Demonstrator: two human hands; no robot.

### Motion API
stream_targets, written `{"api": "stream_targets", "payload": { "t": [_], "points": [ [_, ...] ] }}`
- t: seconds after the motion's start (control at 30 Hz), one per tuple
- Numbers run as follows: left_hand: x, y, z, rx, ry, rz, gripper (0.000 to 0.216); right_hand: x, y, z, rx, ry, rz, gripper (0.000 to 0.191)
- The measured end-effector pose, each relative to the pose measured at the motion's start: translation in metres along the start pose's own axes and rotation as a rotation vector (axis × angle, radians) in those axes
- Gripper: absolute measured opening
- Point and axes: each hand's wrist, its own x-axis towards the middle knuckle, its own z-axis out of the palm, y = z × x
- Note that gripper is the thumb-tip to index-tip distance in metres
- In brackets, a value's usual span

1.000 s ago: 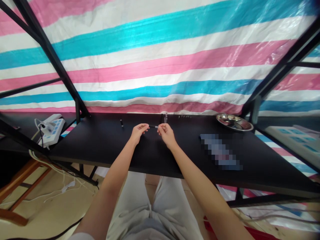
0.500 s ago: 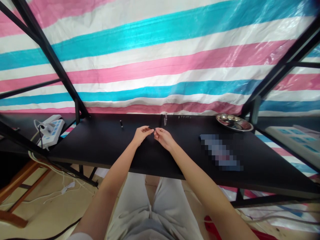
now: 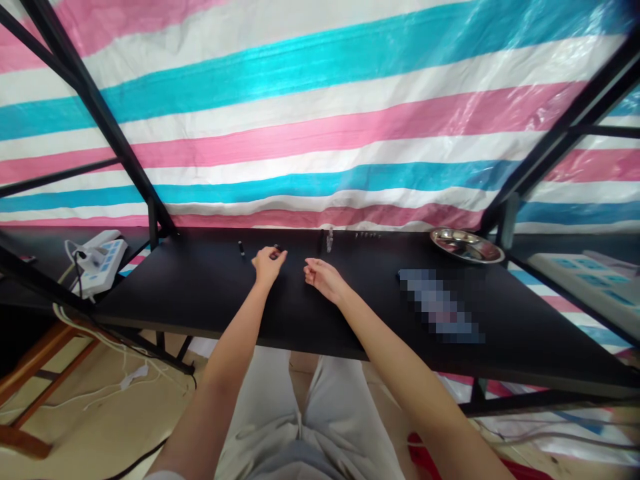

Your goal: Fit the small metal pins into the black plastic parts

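Note:
My left hand (image 3: 269, 265) is closed around a small black piece (image 3: 277, 248), whose dark end shows between thumb and fingers; its kind is too small to tell. To the right, my right hand (image 3: 324, 277) hovers over the black table with thumb and fingertips pinched together. Whatever it may hold is too small to see. A short black cylinder with a white band (image 3: 241, 249) lies just left of my left hand. Beyond my right hand sit a dark stick (image 3: 321, 241) and a clear, knobbly piece (image 3: 329, 240) side by side.
Several tiny pieces (image 3: 368, 235) form a row along the back edge of the black table (image 3: 200, 287). A round metal plate (image 3: 467, 245) stands back right, with a blurred-out bluish item (image 3: 440, 307) nearer me. Power strips (image 3: 103, 267) and black frame posts flank the table.
My hands, which were together at the middle, are now apart. The left hand has moved left with the small black piece; the right hand has stayed nearly in place.

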Motion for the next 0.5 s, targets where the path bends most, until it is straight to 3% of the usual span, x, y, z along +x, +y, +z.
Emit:
{"api": "stream_targets", "payload": {
  "t": [0.1, 0.23, 0.5],
  "points": [
    [0.010, -0.011, -0.015, 0.316, 0.204, -0.139, 0.017, -0.001, 0.000, 0.001, -0.026, 0.009, 0.004, 0.034],
    [0.018, -0.024, -0.028, 0.489, 0.179, -0.249, 0.019, -0.002, 0.000, 0.001, -0.055, 0.009, 0.022, 0.034],
    [0.025, -0.035, -0.029, 0.557, 0.105, -0.337, 0.024, -0.001, 0.001, 0.000, -0.064, 0.014, 0.023, 0.035]
  ]
}}
